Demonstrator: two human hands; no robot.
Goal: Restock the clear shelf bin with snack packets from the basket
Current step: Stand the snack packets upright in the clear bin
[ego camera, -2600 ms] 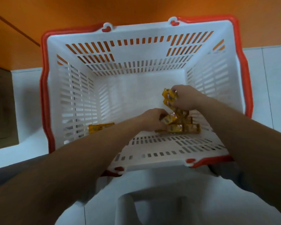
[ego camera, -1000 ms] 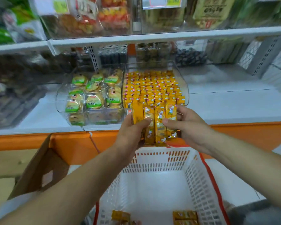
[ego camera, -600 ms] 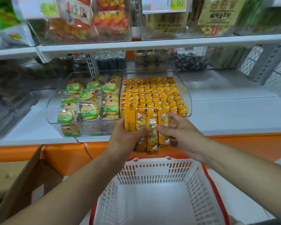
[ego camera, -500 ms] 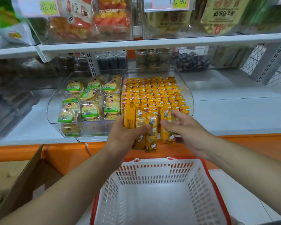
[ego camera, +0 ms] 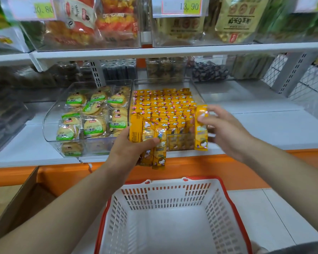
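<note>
My left hand [ego camera: 128, 149] grips a bunch of yellow snack packets [ego camera: 151, 140] upright against the front of the clear shelf bin [ego camera: 197, 92]. The bin is packed with rows of the same yellow packets [ego camera: 163, 105]. My right hand [ego camera: 226, 131] pinches a single yellow packet [ego camera: 201, 127] and holds it upright at the bin's front right corner. The white basket with a red rim [ego camera: 173, 195] stands on the floor below; the part of its bottom in view shows no packets.
A second clear bin of green-labelled round biscuits [ego camera: 92, 114] sits left of the yellow one. The white shelf [ego camera: 264, 125] stretches to the right. An upper shelf [ego camera: 173, 50] with bags and price tags hangs above. A cardboard box [ego camera: 17, 204] stands at the lower left.
Both hands rose from the basket to the bin with a bunch of packets. My right hand has now drawn one packet out of the bunch and moved it right, toward the bin's corner.
</note>
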